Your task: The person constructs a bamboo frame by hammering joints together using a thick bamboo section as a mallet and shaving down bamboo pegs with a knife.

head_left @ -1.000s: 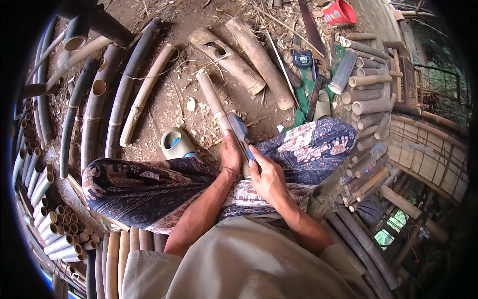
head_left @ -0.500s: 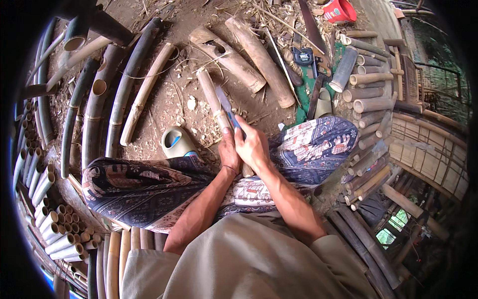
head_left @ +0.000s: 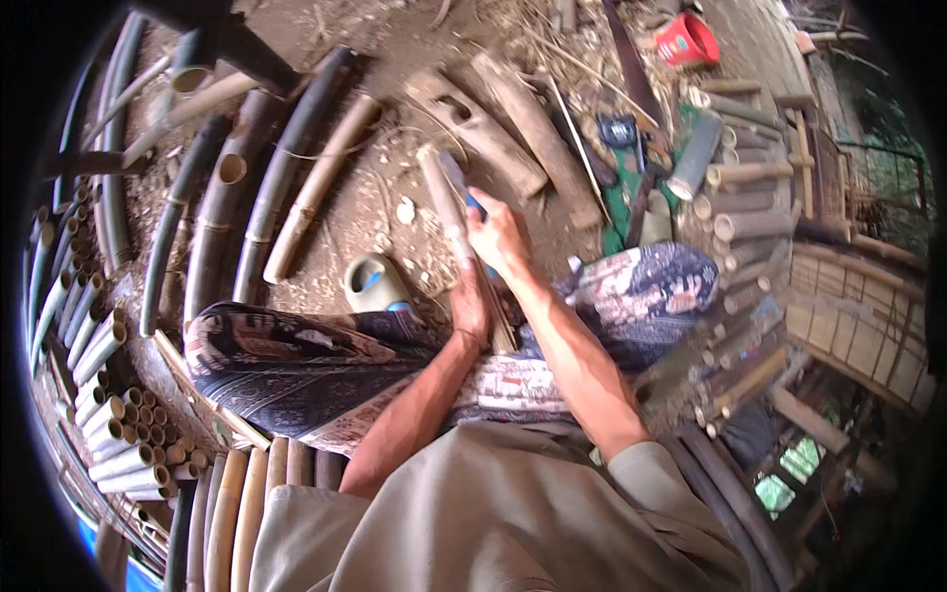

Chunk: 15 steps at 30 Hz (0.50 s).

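My left hand [head_left: 471,303] is closed round the lower part of a pale bamboo piece [head_left: 440,197], which points away from me over my lap. Its near end comes out past my wrist, between my forearms. In my right hand [head_left: 500,240] is a knife with a blue handle [head_left: 474,206], gripped ahead of my left hand. The knife's blade [head_left: 454,177] lies along the right side of the bamboo piece, close to its far end; motion blur hides whether it touches. Pale shavings [head_left: 434,276] are scattered on the ground below.
Bamboo poles [head_left: 321,187] lie to the left, and two thick brown lengths [head_left: 538,138] lie ahead. A tape measure [head_left: 618,130] sits on green cloth at the right, near a red bucket [head_left: 688,41]. Stacked bamboo [head_left: 750,202] lines the right side. A clog [head_left: 378,283] shows below my left knee.
My right hand has slid the knife forward along the bamboo piece, away from my left hand, which keeps its hold. The whole view has shifted slightly, so the surroundings appear further right.
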Available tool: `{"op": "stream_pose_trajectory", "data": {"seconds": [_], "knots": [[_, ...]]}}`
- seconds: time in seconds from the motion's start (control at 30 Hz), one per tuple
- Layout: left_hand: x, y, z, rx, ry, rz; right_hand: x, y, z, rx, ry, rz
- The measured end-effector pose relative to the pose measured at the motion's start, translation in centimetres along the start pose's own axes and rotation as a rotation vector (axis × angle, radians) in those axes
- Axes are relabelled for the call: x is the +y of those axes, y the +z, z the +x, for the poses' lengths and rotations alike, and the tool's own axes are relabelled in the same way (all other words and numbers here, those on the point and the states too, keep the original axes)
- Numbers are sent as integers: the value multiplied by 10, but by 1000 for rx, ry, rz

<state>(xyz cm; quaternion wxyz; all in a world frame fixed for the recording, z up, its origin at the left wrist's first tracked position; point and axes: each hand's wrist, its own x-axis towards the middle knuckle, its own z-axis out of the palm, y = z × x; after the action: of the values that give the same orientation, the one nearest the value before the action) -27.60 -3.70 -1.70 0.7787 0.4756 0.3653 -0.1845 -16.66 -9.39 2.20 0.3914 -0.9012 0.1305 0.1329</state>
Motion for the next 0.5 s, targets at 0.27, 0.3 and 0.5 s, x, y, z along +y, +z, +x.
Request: {"op": "stream_pose_trajectory", "data": {"seconds": [0.27,0.3,0.5], "knots": [[108,-25,34,215,324,1130,-43,-181,-30,202,-12,579],[131,-34,50,271,391,1187,-45,-216,-23,238,-14,459],[222,-159,141,558,767,1744,48,-330,4,122,-116,244]]}}
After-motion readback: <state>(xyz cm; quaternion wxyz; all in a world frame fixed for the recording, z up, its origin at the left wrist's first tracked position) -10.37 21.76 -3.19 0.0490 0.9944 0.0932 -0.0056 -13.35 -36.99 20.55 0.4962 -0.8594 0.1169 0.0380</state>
